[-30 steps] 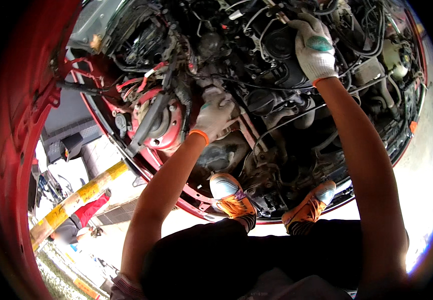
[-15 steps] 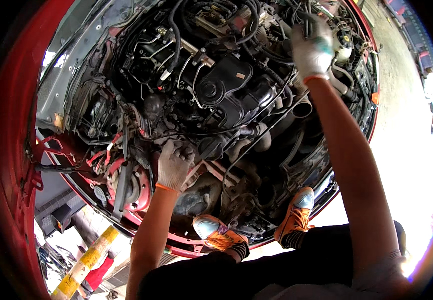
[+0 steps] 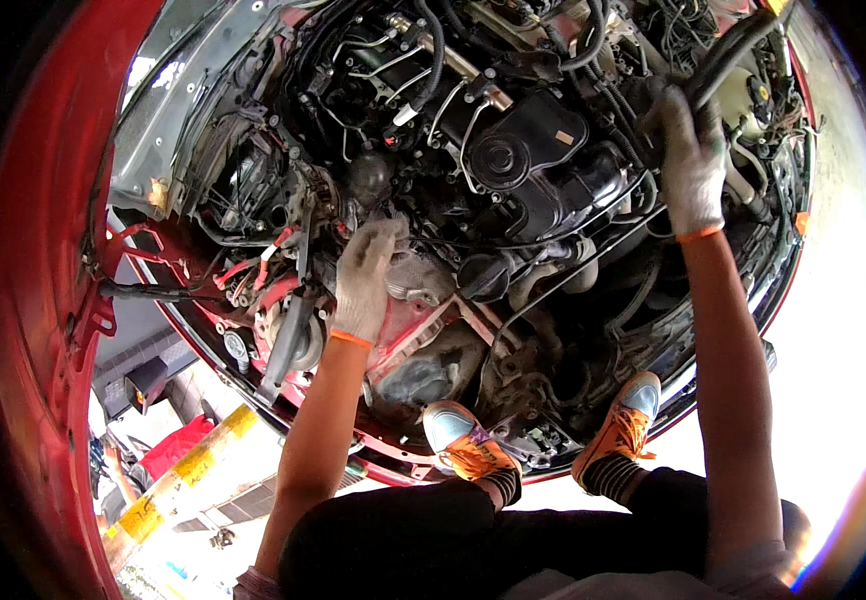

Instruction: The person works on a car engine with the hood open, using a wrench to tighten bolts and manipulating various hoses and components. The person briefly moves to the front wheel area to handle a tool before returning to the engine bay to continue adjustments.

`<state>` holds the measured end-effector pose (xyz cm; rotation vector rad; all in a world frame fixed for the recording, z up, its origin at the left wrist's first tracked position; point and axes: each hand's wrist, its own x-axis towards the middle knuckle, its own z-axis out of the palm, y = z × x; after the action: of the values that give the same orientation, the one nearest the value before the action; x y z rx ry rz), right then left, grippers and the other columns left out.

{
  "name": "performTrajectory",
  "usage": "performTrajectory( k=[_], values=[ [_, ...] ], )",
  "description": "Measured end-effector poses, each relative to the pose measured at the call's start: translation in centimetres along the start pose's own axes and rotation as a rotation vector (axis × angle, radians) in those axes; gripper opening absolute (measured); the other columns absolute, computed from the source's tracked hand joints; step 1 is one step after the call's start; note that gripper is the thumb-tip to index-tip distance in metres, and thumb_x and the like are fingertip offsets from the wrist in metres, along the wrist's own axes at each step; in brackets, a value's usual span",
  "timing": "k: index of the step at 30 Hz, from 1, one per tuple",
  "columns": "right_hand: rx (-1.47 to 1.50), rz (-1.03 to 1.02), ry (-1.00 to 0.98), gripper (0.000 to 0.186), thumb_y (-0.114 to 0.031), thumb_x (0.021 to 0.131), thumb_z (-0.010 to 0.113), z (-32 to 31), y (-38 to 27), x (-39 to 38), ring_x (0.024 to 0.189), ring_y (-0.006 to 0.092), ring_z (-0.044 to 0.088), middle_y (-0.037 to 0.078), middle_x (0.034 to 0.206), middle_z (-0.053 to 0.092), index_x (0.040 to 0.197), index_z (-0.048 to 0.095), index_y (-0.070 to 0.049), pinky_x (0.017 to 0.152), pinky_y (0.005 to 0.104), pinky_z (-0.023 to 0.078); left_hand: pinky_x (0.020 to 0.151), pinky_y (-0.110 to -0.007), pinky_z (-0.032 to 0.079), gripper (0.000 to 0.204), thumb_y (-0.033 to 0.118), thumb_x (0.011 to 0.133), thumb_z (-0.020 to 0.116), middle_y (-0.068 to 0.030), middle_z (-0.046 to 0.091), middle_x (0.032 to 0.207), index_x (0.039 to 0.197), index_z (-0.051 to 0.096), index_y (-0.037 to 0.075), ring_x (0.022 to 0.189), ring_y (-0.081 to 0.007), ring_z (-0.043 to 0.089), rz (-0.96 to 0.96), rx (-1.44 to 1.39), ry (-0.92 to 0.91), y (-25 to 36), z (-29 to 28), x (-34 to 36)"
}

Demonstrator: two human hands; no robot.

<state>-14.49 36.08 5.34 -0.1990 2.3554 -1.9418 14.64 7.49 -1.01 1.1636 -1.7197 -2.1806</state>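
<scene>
I am over the open engine bay of a red car. My left hand, in a pale knit glove with an orange cuff, has its fingers curled among the parts left of the black engine cover, beside a grey bracket; what they hold is hidden. My gloved right hand, at the upper right, is closed round a thick black hose that runs up to a yellow-tipped end at the top edge.
My orange shoes stand on the front of the bay. A raised red panel fills the left side. A yellow-and-white bar crosses outside at lower left, beside another person in red. A pale reservoir sits upper right.
The view has shifted. My left hand has moved upward among the parts. The thick hose in my right hand is raised and now sticks out toward the upper right.
</scene>
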Motion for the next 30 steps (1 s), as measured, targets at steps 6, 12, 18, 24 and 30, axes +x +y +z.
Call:
performTrajectory(
  k=[6, 12, 18, 24, 30],
  values=[
    [-0.533, -0.239, -0.442, 0.026, -0.015, 0.092, 0.072, 3.1, -0.3, -5.6, 0.095, 0.0388, 0.067, 0.019, 0.1, 0.068, 0.115, 0.065, -0.003, 0.086, 0.0463, 0.055, 0.093, -0.037, 0.055, 0.032, 0.023, 0.107, 0.053, -0.0084, 0.069, 0.119, 0.129, 0.063, 0.002, 0.108, -0.0188, 0.066, -0.102, -0.124, -0.073, 0.3, -0.1, 1.4],
    [-0.768, -0.544, -0.536, 0.046, -0.022, 0.085, 0.071, 3.8, 0.0, -7.9, 0.108, 0.0337, 0.064, 0.011, 0.108, 0.07, 0.129, 0.067, -0.009, 0.099, 0.0469, 0.048, 0.094, -0.039, 0.054, 0.042, 0.031, 0.105, 0.059, -0.0116, 0.067, 0.124, 0.136, 0.059, 0.003, 0.109, -0.0205, 0.066, -0.155, -0.26, -0.246, 1.0, -0.6, 1.9],
    [-0.624, -0.568, -0.614, 0.048, -0.024, 0.083, 0.074, 1.7, 0.0, -8.2, 0.113, 0.0325, 0.063, 0.011, 0.112, 0.069, 0.128, 0.067, -0.007, 0.104, 0.0467, 0.046, 0.103, -0.04, 0.051, 0.059, 0.036, 0.104, 0.06, -0.0171, 0.062, 0.139, 0.15, 0.049, 0.001, 0.119, -0.025, 0.064, 0.245, 0.089, -0.429, 10.7, 7.4, 3.4],
    [0.302, 0.148, 0.098, 0.03, -0.017, 0.096, 0.077, 1.8, -1.9, -6.4, 0.085, 0.0105, 0.065, 0.004, 0.101, 0.072, 0.119, 0.065, -0.002, 0.076, 0.0248, 0.053, 0.109, -0.037, 0.049, 0.05, 0.028, 0.101, 0.066, -0.0166, 0.062, 0.143, 0.144, 0.056, 0.005, 0.129, -0.0275, 0.062, 0.756, 0.867, -0.405, 15.3, 15.1, 11.6],
    [-0.342, -0.086, 0.196, 0.035, -0.026, 0.096, 0.077, 1.0, -0.6, -3.2, 0.088, 0.0194, 0.071, 0.01, 0.099, 0.075, 0.12, 0.064, -0.004, 0.079, 0.0331, 0.054, 0.11, -0.044, 0.048, 0.049, 0.035, 0.098, 0.064, -0.0179, 0.066, 0.136, 0.141, 0.06, 0.012, 0.127, -0.0358, 0.062, 0.754, 1.613, -0.454, 15.6, 21.4, 16.5]
  ],
)
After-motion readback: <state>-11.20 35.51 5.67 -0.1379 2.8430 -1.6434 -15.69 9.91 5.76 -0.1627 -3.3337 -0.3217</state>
